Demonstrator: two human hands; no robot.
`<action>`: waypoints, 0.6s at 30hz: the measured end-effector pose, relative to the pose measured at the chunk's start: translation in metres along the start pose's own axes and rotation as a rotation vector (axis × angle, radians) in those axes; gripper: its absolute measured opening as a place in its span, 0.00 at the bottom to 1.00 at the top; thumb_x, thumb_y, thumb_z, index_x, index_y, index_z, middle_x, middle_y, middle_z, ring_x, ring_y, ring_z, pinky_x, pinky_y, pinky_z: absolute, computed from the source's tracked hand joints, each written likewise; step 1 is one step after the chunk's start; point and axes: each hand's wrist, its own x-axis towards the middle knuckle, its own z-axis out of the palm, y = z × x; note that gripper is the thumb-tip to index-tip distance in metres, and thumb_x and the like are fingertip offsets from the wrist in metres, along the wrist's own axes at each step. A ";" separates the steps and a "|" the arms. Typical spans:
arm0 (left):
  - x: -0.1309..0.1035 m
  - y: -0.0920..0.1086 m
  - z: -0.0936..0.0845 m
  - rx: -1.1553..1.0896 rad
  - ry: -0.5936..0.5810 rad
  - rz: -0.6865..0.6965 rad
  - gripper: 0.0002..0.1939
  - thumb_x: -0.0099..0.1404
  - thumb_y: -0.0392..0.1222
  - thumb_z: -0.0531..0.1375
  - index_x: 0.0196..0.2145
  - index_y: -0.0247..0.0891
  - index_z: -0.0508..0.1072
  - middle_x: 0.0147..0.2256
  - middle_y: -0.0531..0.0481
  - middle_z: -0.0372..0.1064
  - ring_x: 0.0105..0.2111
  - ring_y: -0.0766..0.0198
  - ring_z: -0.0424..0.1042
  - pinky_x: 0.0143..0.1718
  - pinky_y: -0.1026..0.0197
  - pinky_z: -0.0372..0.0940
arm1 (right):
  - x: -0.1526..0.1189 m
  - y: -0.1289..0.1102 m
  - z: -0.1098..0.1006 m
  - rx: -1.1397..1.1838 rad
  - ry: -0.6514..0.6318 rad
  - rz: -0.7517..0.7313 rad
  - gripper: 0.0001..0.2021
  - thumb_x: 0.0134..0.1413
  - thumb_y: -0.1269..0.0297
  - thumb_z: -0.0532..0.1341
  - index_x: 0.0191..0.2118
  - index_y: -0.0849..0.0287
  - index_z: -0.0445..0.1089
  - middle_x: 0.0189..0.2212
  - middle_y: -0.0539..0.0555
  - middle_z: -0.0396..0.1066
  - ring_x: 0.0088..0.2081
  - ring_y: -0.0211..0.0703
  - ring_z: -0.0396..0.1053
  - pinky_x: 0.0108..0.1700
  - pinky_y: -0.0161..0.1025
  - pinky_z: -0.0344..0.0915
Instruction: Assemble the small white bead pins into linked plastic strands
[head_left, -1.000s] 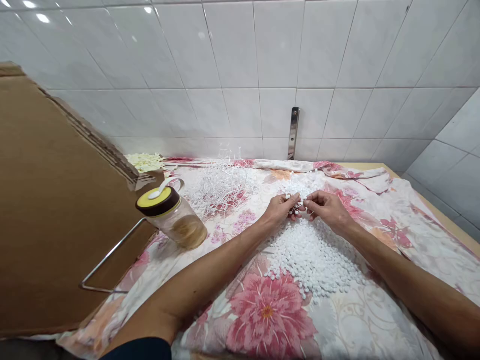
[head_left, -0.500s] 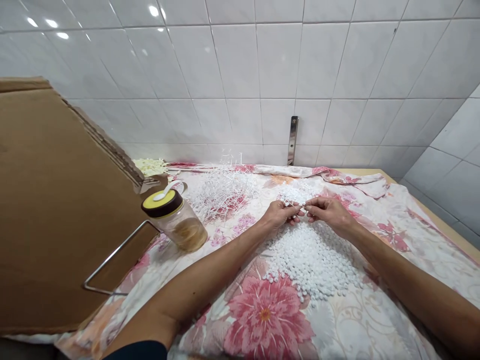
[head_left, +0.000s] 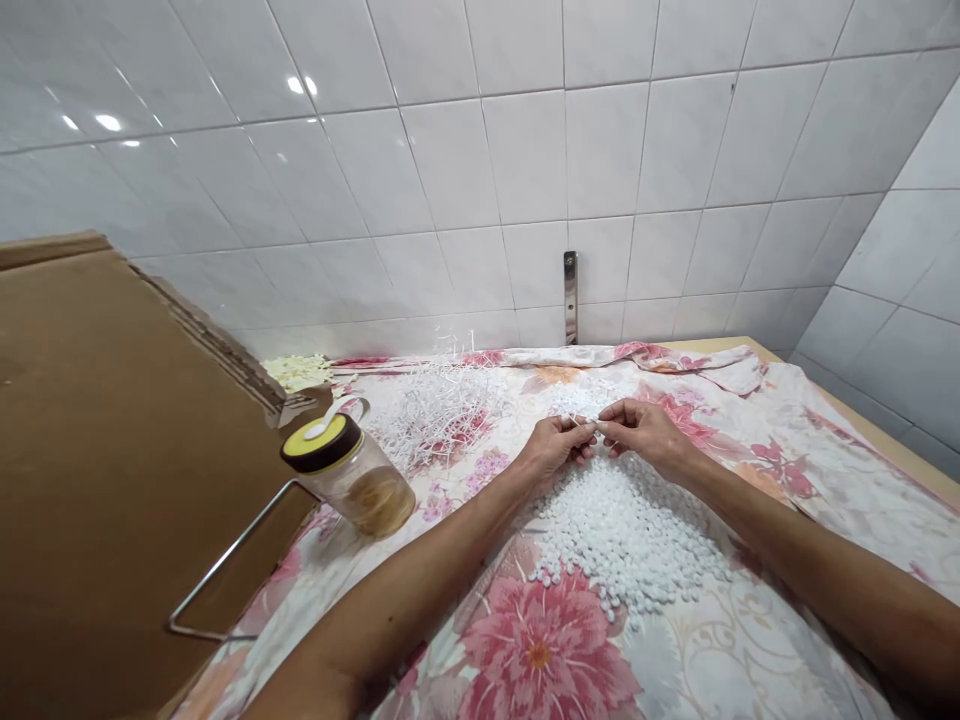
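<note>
My left hand [head_left: 559, 443] and my right hand [head_left: 637, 430] meet fingertip to fingertip over a heap of small white beads [head_left: 626, 530]. The left fingers pinch a thin white piece, of which only a bit shows. My right thumb and fingers are pressed together at its end; what they hold is too small to make out. More white beads lie just behind the hands. To the left of them is a loose tangle of thin white strips [head_left: 439, 410] on the flowered cloth [head_left: 547, 650].
A jar [head_left: 375, 495] with a yellow and black lid stands left of my left forearm. A large cardboard box [head_left: 112, 450] with a metal wire frame [head_left: 225, 560] beside it fills the left side. Pale yellow pieces [head_left: 300, 373] lie behind. A metal bracket [head_left: 571, 300] is on the tiled wall.
The view has tilted up and shifted slightly, so the wall and box sit lower. My right fingertips have closed in against my left fingertips.
</note>
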 end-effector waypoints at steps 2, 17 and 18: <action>0.001 -0.001 -0.001 0.018 0.022 0.005 0.25 0.47 0.54 0.77 0.30 0.32 0.74 0.27 0.50 0.71 0.22 0.71 0.69 0.24 0.66 0.61 | 0.001 0.000 0.003 0.001 0.019 0.000 0.25 0.36 0.47 0.80 0.34 0.60 0.75 0.26 0.50 0.74 0.27 0.39 0.73 0.27 0.38 0.76; 0.002 -0.005 0.002 0.082 0.054 0.045 0.23 0.51 0.55 0.74 0.29 0.32 0.74 0.25 0.52 0.69 0.20 0.72 0.66 0.19 0.67 0.57 | -0.002 0.001 0.007 -0.085 -0.023 -0.092 0.20 0.43 0.54 0.76 0.38 0.60 0.73 0.27 0.51 0.74 0.28 0.41 0.73 0.26 0.37 0.74; 0.002 -0.005 0.002 0.082 0.056 0.043 0.23 0.51 0.56 0.74 0.29 0.32 0.74 0.25 0.51 0.69 0.20 0.72 0.66 0.19 0.67 0.57 | -0.001 0.001 0.007 -0.086 -0.016 -0.094 0.19 0.44 0.56 0.75 0.38 0.60 0.73 0.26 0.50 0.73 0.28 0.41 0.73 0.26 0.38 0.74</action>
